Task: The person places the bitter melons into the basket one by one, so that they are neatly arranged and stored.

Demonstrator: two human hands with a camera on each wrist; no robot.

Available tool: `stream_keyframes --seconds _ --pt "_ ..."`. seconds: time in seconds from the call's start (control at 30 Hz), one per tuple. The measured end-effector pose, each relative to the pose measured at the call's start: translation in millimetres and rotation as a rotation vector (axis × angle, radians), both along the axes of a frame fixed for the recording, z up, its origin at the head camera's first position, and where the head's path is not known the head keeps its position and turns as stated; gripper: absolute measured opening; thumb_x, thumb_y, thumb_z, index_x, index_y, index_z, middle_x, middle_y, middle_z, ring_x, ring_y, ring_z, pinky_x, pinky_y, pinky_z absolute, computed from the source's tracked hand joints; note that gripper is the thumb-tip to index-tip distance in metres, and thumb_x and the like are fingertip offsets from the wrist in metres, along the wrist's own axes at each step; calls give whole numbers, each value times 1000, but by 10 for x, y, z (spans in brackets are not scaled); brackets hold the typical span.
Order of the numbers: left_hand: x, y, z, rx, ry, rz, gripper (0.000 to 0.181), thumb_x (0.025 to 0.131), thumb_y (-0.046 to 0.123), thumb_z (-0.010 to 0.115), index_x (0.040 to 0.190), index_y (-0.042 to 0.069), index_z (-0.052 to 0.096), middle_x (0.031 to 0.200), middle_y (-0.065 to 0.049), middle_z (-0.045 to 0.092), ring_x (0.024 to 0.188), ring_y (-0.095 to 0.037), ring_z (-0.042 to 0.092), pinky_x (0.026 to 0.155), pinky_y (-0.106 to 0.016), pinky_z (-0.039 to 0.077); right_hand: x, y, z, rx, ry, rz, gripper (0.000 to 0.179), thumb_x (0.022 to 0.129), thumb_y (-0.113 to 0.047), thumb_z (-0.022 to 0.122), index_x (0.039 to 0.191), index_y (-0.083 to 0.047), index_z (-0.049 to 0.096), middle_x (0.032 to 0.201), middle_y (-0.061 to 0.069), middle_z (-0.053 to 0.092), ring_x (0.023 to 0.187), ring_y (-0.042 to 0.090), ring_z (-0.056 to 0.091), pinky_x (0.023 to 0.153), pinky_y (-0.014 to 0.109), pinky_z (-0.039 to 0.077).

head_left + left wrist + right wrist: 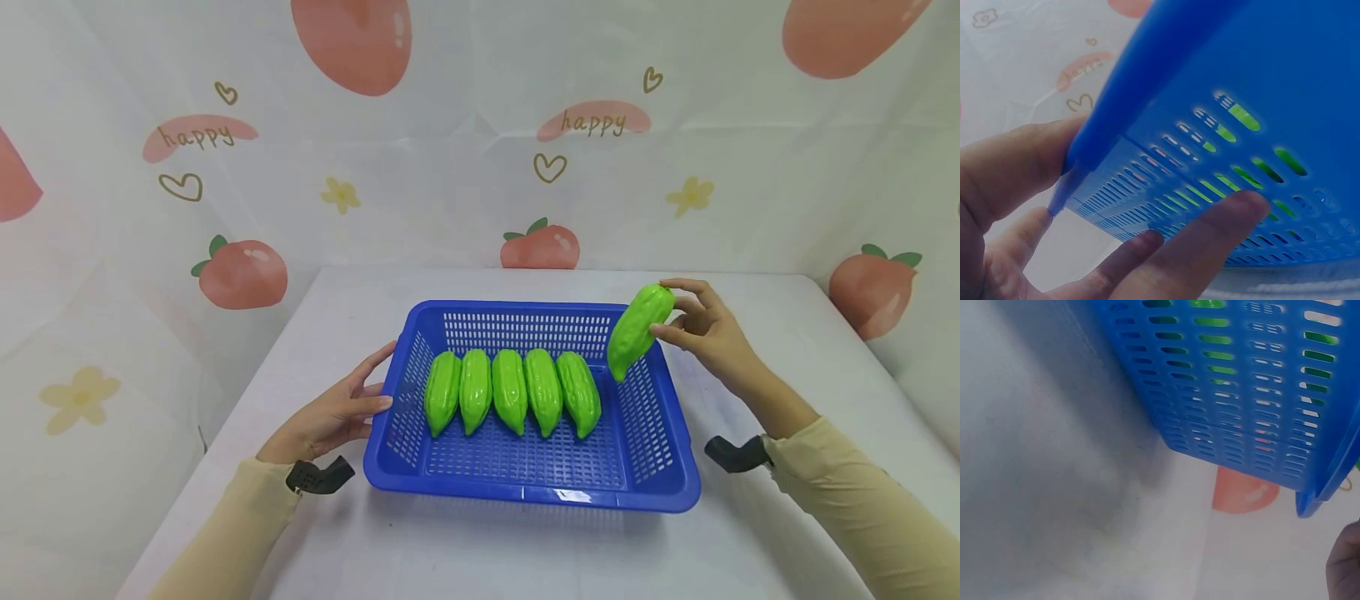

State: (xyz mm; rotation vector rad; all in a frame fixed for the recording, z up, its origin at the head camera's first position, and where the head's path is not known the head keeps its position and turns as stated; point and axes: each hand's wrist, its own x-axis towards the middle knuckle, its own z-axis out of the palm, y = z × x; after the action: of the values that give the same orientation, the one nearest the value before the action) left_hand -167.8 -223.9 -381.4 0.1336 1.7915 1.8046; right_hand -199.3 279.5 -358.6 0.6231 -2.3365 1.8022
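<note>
In the head view, my right hand (708, 333) pinches a bright green bitter melon (637, 329) near its upper end, thumb on one side and fingers on the other. The melon hangs tilted over the right end of a blue plastic basket (525, 493), overlapping its rim. Several similar bitter melons (510, 392) lie side by side in the basket. My left hand (337, 417) rests against the basket's left side. The left wrist view shows straight fingers (1197, 250) touching the slotted wall. Only a bit of the right hand (1344, 562) shows in the right wrist view.
The basket stands on a white-covered table (442, 558). Behind it hangs a white cloth (435, 150) printed with peaches, flowers and hearts. Black wrist devices (322, 477) sit on both wrists near the basket's sides.
</note>
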Motion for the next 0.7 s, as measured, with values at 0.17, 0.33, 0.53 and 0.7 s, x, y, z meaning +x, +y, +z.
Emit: stream_keyframes --seconds 0.17,0.33,0.53,0.7 --pt "-3 -4 -8 -3 5 -4 86 94 10 62 152 47 10 150 -22 37 109 -32 65 90 -52 54 19 -9 13 91 -57 -36 61 90 0 64 142 -23 41 115 -12 59 60 9 54 50 20 42" --pt "-4 0 -6 0 1 -5 87 93 10 62 152 47 10 150 -22 37 110 -33 65 90 -52 54 27 -24 -2 177 -71 -43 57 90 -5 65 140 -23 42 112 -13 59 64 8 59 49 20 42" --pt "3 0 4 -4 4 -1 87 93 10 62 152 47 10 150 -21 38 109 -32 65 89 -51 54 43 -73 -12 291 -89 -28 57 89 -11 69 139 -16 42 117 9 62 86 17 72 77 27 58" --pt "4 -3 5 -6 5 1 86 93 10 62 152 47 10 149 -21 39 108 -32 65 89 -51 54 66 -111 7 395 -95 -39 57 89 -18 71 139 -15 44 125 23 58 95 37 69 85 52 56"
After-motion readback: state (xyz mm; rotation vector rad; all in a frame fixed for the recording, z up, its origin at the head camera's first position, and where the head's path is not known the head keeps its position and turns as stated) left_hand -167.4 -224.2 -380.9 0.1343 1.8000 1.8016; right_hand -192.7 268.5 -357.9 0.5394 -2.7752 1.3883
